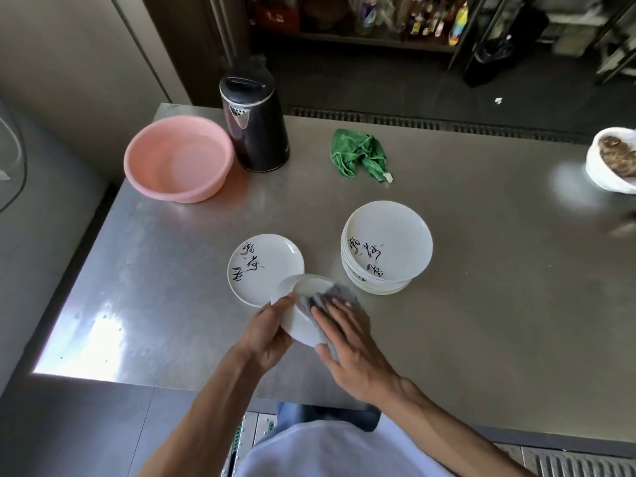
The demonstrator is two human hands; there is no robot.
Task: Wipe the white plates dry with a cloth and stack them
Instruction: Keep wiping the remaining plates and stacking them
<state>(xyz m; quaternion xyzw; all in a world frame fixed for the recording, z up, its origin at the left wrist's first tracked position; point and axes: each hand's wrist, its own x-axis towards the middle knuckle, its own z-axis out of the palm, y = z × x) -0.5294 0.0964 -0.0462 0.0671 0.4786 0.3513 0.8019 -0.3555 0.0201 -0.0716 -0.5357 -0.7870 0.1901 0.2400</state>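
Observation:
My left hand (272, 333) grips a white plate (301, 321) by its left rim, holding it underside up above the steel table. My right hand (347, 342) lies flat with straight fingers on a grey cloth (335, 296), pressing it against the plate's underside. Just left of the held plate, a single white plate (261, 270) with black brush writing lies face up on the table. To the right stands a stack of several white plates (387, 247) with the same writing.
A pink basin (179, 158) and a black kettle (254, 125) stand at the back left of the steel table (481, 270). A crumpled green cloth (359, 153) lies behind the plates. A white bowl of food (612, 160) sits at the right edge.

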